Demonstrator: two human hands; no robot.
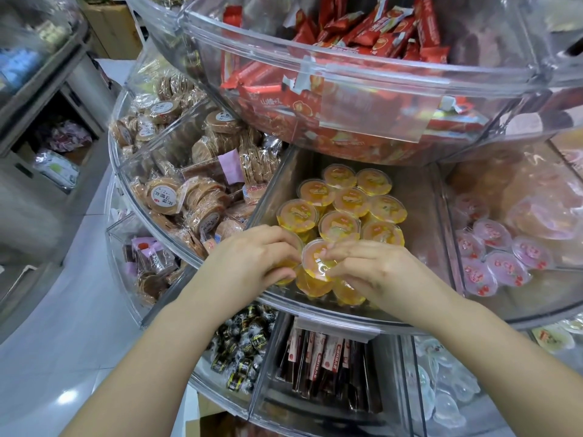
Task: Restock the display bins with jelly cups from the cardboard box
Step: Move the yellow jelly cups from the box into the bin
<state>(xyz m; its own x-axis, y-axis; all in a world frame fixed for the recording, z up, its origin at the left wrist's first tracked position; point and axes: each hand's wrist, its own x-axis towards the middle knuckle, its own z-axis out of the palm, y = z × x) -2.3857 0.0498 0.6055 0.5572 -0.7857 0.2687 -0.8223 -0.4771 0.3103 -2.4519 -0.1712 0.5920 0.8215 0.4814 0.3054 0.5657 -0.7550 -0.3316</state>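
Both hands reach into the middle bin of orange jelly cups. The right hand pinches the front cup by its rim; the left hand, fingers curled, clasps another cup beside it.

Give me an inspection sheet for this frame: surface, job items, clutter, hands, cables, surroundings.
Surface: clear tiered display bin, divided into compartments.
Job's things: orange jelly cups piled in the middle compartment; cardboard box corner at the bottom edge.
Clutter: round wafer packs to the left, pink jelly cups to the right, red snack packs above.
Grippers: left hand and right hand both grip front cups.
Cables: nothing seen.
Surroundings: grey floor, metal cabinet.
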